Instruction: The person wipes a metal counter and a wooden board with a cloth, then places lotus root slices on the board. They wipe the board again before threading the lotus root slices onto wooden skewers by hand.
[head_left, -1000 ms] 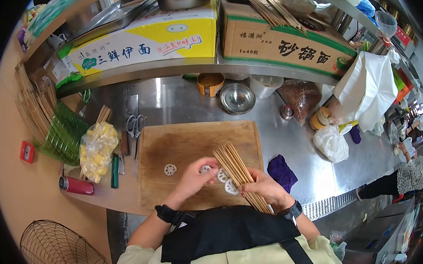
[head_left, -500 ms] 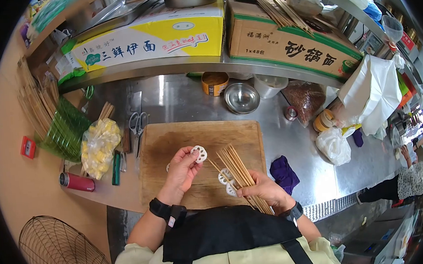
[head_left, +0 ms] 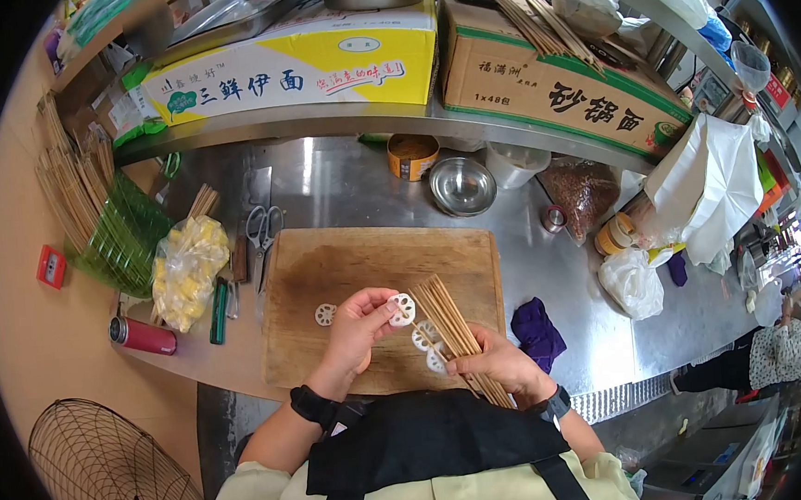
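Between the thumb and fingers of my left hand (head_left: 365,325) is a lotus root slice (head_left: 403,309), white with round holes. It is at the tip of a single thin skewer that slants out of my right hand (head_left: 499,364). My right hand is closed around a bundle of bamboo skewers (head_left: 449,313). Two more lotus root slices (head_left: 424,335) sit along the single skewer, left of the bundle and partly behind it. Another loose lotus slice (head_left: 326,315) lies on the wooden cutting board (head_left: 299,266), left of my left hand.
Scissors (head_left: 264,230), a bag of yellow pieces (head_left: 190,274) and a red bottle (head_left: 143,335) stand left of the board. A steel bowl (head_left: 463,187) is behind it. Right are a purple cloth (head_left: 537,333) and a white plastic bag (head_left: 631,283). Boxes (head_left: 295,76) fill the shelf above.
My left hand has moved right and slightly down, bringing its lotus slice to the single skewer's tip. The loose slice on the board has come into full view. My right hand stays nearly still.
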